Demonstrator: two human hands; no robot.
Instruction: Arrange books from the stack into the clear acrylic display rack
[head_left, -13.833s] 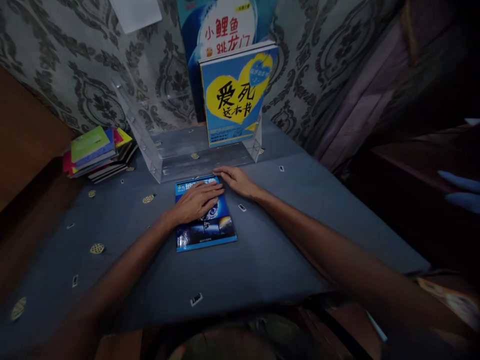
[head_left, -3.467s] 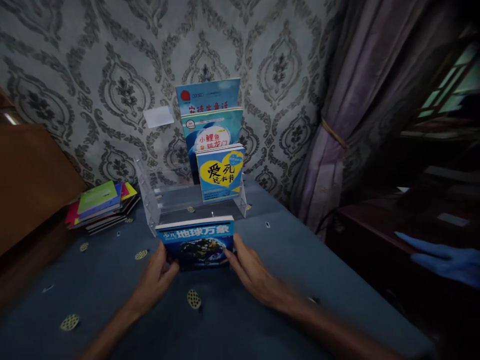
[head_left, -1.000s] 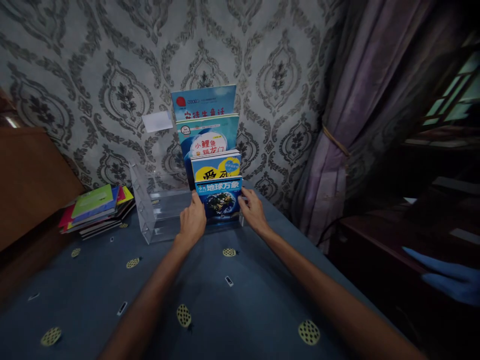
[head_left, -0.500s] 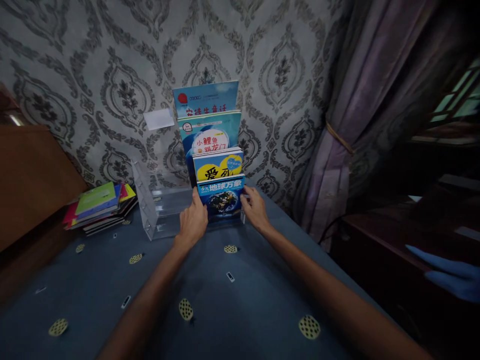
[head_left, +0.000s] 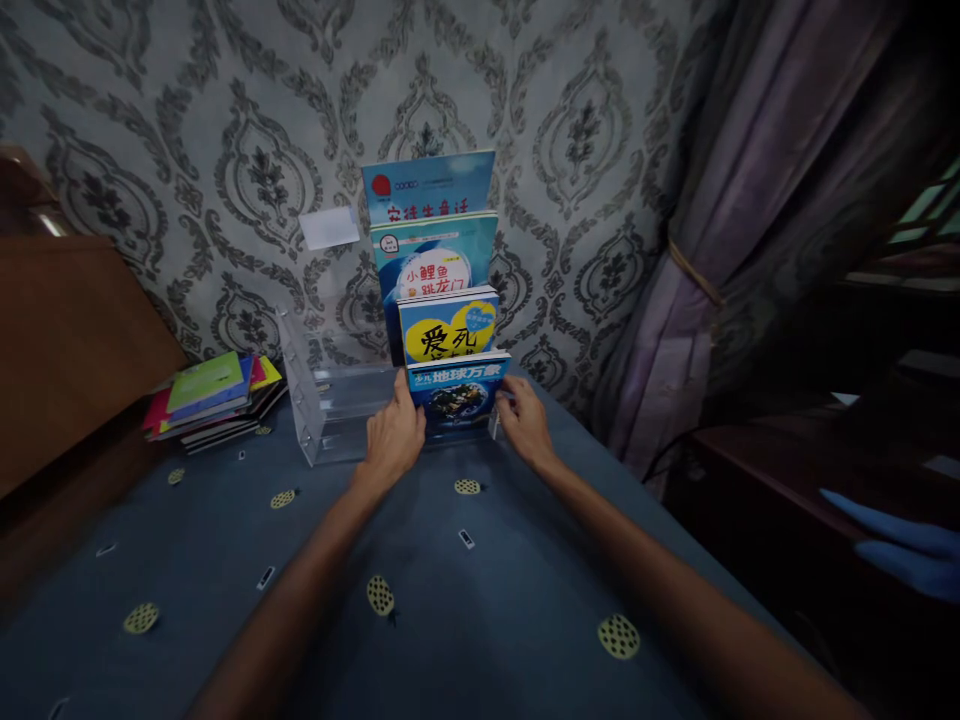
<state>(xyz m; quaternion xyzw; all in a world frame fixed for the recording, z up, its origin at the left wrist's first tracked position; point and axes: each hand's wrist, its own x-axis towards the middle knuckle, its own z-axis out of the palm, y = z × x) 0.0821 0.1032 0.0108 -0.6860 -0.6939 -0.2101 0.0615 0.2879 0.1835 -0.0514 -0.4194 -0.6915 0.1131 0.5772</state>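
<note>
Evidently your left hand (head_left: 396, 435) and right hand (head_left: 526, 425) clamp the globe book (head_left: 459, 398) by its side edges (sensible: probably light, slick, slightly bendy) at the clear stand (head_left: 300, 395)'s front.

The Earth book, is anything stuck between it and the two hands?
Nothing visible: the left hand and right hand hold the Earth book directly by its sides. The yellow-heart book is behind it, not between.
</note>
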